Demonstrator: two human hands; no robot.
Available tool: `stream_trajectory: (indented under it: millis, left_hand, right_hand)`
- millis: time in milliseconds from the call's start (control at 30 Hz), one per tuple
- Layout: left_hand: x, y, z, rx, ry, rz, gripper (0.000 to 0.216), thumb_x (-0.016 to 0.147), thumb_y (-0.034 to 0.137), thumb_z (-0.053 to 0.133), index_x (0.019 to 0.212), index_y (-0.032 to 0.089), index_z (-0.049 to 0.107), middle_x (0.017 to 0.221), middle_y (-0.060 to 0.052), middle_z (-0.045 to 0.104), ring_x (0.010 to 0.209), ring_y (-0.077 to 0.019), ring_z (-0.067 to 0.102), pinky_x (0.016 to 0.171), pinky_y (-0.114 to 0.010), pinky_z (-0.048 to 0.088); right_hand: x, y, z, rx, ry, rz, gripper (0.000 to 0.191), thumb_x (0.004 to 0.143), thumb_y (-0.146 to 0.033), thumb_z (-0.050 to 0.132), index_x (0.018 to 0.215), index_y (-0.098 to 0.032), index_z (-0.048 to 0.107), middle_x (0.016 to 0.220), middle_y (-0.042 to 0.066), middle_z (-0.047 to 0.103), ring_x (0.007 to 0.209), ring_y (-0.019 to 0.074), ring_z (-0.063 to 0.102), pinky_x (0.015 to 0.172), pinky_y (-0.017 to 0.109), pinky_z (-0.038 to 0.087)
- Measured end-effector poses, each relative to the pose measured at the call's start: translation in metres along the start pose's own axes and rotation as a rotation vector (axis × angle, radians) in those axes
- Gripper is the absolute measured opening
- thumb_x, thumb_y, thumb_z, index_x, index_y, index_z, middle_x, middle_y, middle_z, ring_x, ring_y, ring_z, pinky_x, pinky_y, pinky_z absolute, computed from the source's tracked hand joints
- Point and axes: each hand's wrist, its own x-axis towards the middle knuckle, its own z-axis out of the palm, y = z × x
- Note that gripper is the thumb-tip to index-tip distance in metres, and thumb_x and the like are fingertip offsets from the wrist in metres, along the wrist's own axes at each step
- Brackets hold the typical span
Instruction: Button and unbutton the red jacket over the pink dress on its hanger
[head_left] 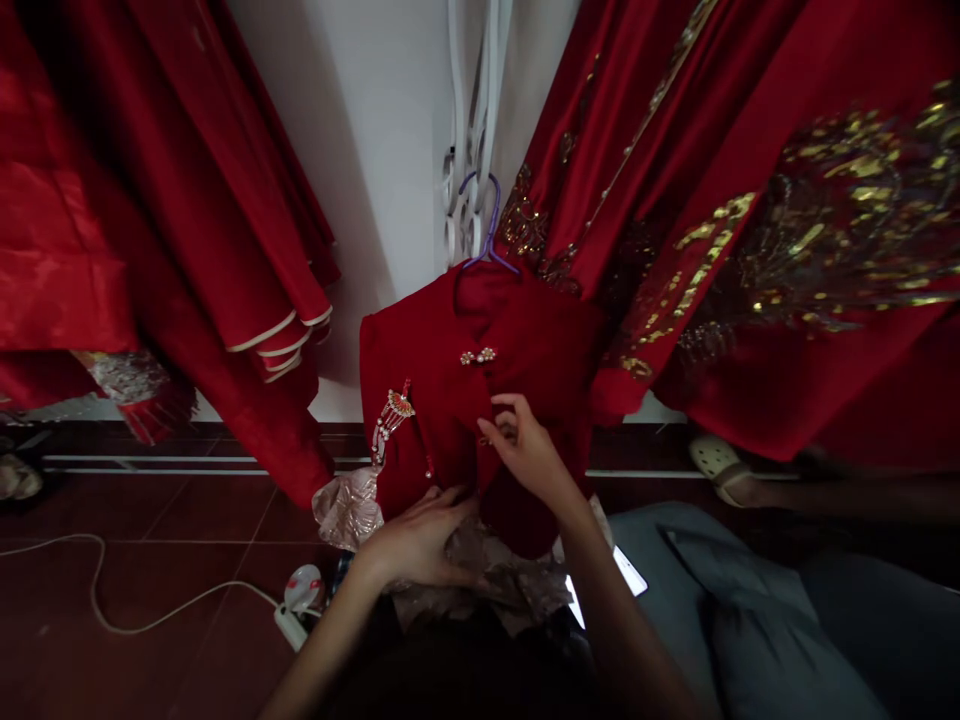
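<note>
The right hand (525,448) pinches the front edge of the red jacket (446,370), which hangs on a purple hanger (492,235), the left hand (420,540) lies at the hem, grip unclear, and a hard tug could slip a shoulder loose.

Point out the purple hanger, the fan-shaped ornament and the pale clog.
Purple hanger (491,240): head view, on its neck below the hook.
Fan-shaped ornament (400,403): head view, on its orange fan.
Pale clog (714,459): head view, on its upper.

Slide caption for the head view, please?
Right hand at the front of a red jacket on a purple hanger, left hand lower.
</note>
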Motion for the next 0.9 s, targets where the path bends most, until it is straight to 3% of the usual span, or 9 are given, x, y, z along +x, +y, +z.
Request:
stream_trajectory:
  millis: [100,167,267,333,467,567,633,767,900]
  left_hand:
    - [-0.003,-0.004,-0.018,-0.104,0.06,-0.003,0.068,0.071,0.05,0.067,0.131,0.025,0.05,0.125,-0.009,0.06,0.116,-0.0272,0.055,0.098,-0.041,0.043]
    - [0.003,-0.009,-0.03,-0.219,0.164,-0.039,0.051,0.078,0.045,0.061,0.125,0.024,0.055,0.105,-0.006,0.069,0.097,-0.0212,0.065,0.086,-0.034,0.05]
    - [0.028,-0.015,-0.037,-0.471,0.303,-0.14,0.047,0.08,0.046,0.059,0.117,0.018,0.054,0.106,-0.01,0.066,0.076,-0.016,0.066,0.065,-0.03,0.054]
    - [0.047,-0.016,-0.032,-0.706,0.372,-0.196,0.05,0.078,0.045,0.062,0.115,0.014,0.049,0.114,-0.015,0.061,0.074,-0.0152,0.065,0.058,-0.028,0.054]
    - [0.07,-0.018,-0.014,-1.059,0.552,-0.186,0.049,0.074,0.037,0.069,0.111,0.014,0.047,0.104,-0.012,0.062,0.081,-0.0135,0.063,0.068,-0.028,0.055]
    - [0.07,-0.019,-0.008,-1.051,0.658,-0.171,0.044,0.071,0.039,0.071,0.103,0.015,0.054,0.081,-0.002,0.062,0.063,-0.0077,0.056,0.059,-0.021,0.05]
    - [0.067,-0.02,-0.009,-0.964,0.706,-0.148,0.039,0.072,0.043,0.068,0.096,0.015,0.058,0.073,0.001,0.059,0.058,-0.0067,0.052,0.054,-0.019,0.047]
    - [0.06,-0.018,-0.016,-0.852,0.824,-0.085,0.032,0.074,0.045,0.063,0.088,0.017,0.059,0.08,0.0,0.059,0.069,-0.0099,0.056,0.059,-0.021,0.051]
    - [0.053,-0.02,-0.018,-0.784,0.84,-0.037,0.026,0.079,0.042,0.059,0.086,0.017,0.058,0.077,0.0,0.06,0.068,-0.0115,0.059,0.063,-0.024,0.053]
  right_hand:
    - [-0.005,0.021,-0.011,-0.237,-0.199,0.037,0.015,0.08,-0.028,0.054,0.092,-0.02,0.05,0.077,0.003,0.063,0.069,0.0166,0.06,0.064,0.027,0.044]
    - [-0.008,0.027,-0.025,-0.264,-0.326,0.017,0.012,0.08,-0.026,0.054,0.089,-0.019,0.051,0.078,0.003,0.065,0.069,0.0165,0.061,0.063,0.027,0.043]
    - [-0.012,0.027,-0.042,-0.2,-0.448,-0.026,0.018,0.08,-0.025,0.054,0.096,-0.019,0.054,0.076,0.001,0.066,0.067,0.0154,0.06,0.062,0.027,0.045]
    - [-0.013,0.024,-0.049,-0.156,-0.496,-0.033,0.022,0.08,-0.026,0.053,0.101,-0.02,0.055,0.077,0.001,0.067,0.068,0.0155,0.06,0.064,0.028,0.046]
    - [-0.014,0.027,-0.055,-0.122,-0.543,-0.023,0.024,0.08,-0.028,0.053,0.103,-0.021,0.054,0.081,0.001,0.066,0.071,0.0166,0.061,0.069,0.032,0.048]
    - [-0.013,0.029,-0.054,-0.142,-0.52,-0.007,0.018,0.08,-0.029,0.053,0.096,-0.021,0.052,0.075,0.0,0.063,0.069,0.0161,0.059,0.066,0.03,0.046]
    - [-0.013,0.026,-0.051,-0.164,-0.433,-0.006,0.02,0.078,-0.03,0.057,0.093,-0.021,0.049,0.072,-0.001,0.06,0.067,0.0153,0.057,0.063,0.029,0.045]
    - [-0.015,0.002,-0.032,-0.195,-0.118,-0.068,0.024,0.076,-0.037,0.063,0.087,-0.021,0.047,0.071,-0.001,0.052,0.063,0.0131,0.051,0.06,0.027,0.044]
    - [-0.019,-0.019,-0.001,0.025,-0.107,-0.066,0.03,0.08,-0.045,0.058,0.096,-0.02,0.049,0.083,0.003,0.057,0.071,0.0141,0.056,0.061,0.027,0.048]
